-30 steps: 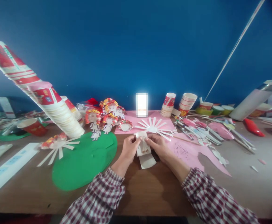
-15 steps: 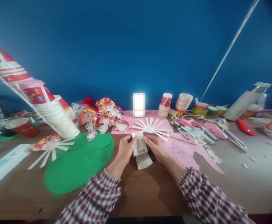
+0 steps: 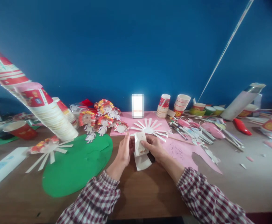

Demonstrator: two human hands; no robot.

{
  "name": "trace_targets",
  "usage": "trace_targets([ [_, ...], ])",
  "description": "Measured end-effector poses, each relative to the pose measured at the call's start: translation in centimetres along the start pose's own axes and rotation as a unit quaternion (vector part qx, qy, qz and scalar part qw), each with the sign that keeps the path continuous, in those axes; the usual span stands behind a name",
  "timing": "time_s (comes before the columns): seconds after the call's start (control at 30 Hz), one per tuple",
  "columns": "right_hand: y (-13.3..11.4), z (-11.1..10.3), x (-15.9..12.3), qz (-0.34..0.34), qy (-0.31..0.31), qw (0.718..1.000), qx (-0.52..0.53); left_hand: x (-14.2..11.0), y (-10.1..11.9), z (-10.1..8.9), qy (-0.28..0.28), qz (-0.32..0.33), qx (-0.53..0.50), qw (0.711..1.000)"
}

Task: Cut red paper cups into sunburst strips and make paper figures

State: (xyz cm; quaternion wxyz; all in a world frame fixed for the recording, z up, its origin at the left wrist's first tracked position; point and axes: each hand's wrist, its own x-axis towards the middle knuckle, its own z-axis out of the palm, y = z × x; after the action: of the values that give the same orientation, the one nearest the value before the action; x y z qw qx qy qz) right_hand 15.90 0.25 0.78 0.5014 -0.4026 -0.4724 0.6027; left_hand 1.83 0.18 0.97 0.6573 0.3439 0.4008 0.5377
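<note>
A strip of white paper [image 3: 140, 140] with a faint drawn figure is pinched in my right hand [image 3: 156, 148], its thumb pressed on the front. My left hand [image 3: 123, 152] is beside the strip's left edge, thumb raised off the paper and pointing up; its other fingers are partly hidden behind the edge. The strip's lower flap [image 3: 142, 163] hangs below, bent at a fold. Under my right palm shows a small dark thing, mostly covered. Just behind the hands lies a white paper piece cut into rays [image 3: 148, 130], on pink paper [image 3: 126, 115].
To the left lie a green paper oval [image 3: 77, 171], several decorated cut-out figures [image 3: 88, 119] and a leaning stack of paper cups [image 3: 54, 115]. On the right are pink paper [image 3: 180, 152], a pile of pens and scraps [image 3: 203, 132], a red object [image 3: 242, 126] and a tilted flask [image 3: 242, 101].
My left thumb has come off the front of the paper and now points up. My right thumb has slid inward over the paper strip, which stays in about the same place.
</note>
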Motion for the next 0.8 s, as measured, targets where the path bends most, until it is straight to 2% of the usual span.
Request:
trace_targets([
  [0.37, 0.07, 0.0, 0.1, -0.005, -0.003, 1.0, 0.004, 0.02, -0.31, -0.08, -0.013, 0.016, 0.018, 1.0],
  [0.57, 0.09, 0.05, 0.08, -0.006, -0.002, 1.0, -0.025, -0.02, -0.4, 0.1, 0.008, 0.042, 0.079, 0.996],
  [0.8, 0.05, -0.03, 0.04, -0.009, -0.016, 0.998, -0.058, 0.14, -0.73, 0.1, 0.017, 0.052, 0.067, 0.996],
])
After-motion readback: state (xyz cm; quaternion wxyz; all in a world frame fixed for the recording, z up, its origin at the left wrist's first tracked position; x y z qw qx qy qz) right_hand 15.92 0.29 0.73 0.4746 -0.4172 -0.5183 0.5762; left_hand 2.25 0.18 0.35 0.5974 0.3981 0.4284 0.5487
